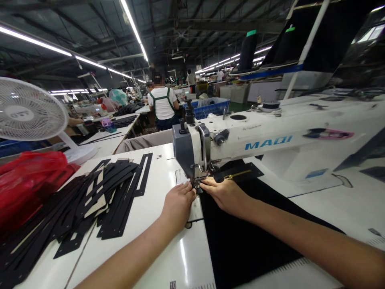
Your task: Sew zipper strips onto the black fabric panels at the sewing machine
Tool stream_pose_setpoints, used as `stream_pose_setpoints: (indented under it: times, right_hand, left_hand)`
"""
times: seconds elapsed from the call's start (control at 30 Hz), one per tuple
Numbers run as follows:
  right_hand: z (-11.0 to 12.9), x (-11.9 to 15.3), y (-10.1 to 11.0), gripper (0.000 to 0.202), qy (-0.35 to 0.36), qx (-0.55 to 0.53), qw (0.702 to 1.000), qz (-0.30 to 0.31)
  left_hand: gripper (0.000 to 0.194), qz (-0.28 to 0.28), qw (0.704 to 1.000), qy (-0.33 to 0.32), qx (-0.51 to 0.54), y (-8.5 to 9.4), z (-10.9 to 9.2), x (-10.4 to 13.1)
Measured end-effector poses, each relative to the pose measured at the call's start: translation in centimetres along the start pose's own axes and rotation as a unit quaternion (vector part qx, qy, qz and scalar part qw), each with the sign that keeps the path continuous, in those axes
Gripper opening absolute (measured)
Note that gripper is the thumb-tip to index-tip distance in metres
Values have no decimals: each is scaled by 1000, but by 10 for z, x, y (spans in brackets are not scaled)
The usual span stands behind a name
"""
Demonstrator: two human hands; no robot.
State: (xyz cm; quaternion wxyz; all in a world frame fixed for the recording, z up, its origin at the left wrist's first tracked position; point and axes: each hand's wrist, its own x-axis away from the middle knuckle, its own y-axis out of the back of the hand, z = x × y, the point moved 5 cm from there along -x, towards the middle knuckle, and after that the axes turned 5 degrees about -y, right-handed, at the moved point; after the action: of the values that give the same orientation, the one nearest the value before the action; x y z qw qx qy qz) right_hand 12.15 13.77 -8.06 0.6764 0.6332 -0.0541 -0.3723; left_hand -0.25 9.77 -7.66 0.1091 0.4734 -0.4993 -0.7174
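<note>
A white sewing machine stands over the table, its needle area between my two hands. Black fabric lies under the machine arm and reaches the table's front edge. My left hand rests just left of the presser foot, fingers together and pointing forward; its fingertips are at the fabric's edge. On the right of the foot, my right hand presses on the black fabric with its fingers close together. Behind that hand lies a black strip with a gold zipper. The fingertips of both hands are partly hidden near the foot.
Black frame-shaped pieces lie in a loose pile on the left, beside a red plastic bag and a white fan. A person in a white top stands beyond, near a blue crate. Thread cones stand at the upper right.
</note>
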Motion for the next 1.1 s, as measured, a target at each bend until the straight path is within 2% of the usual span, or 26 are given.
stream_pose_setpoints:
  times: [0.43, 0.8, 1.1]
  right_hand:
    - [3, -3, 5, 33, 0, -12, 1000, -15]
    - [-4, -4, 0, 32, -14, -5, 999, -31]
    - [-1, 1, 2, 31, -10, -47, 998, -43]
  left_hand:
    - [19, -21, 999, -2, -23, 0, 2, 0]
    - [17, -9, 1000, 9, -21, -2, 6, -1]
    - [22, -8, 1000, -18, -7, 2, 2, -1]
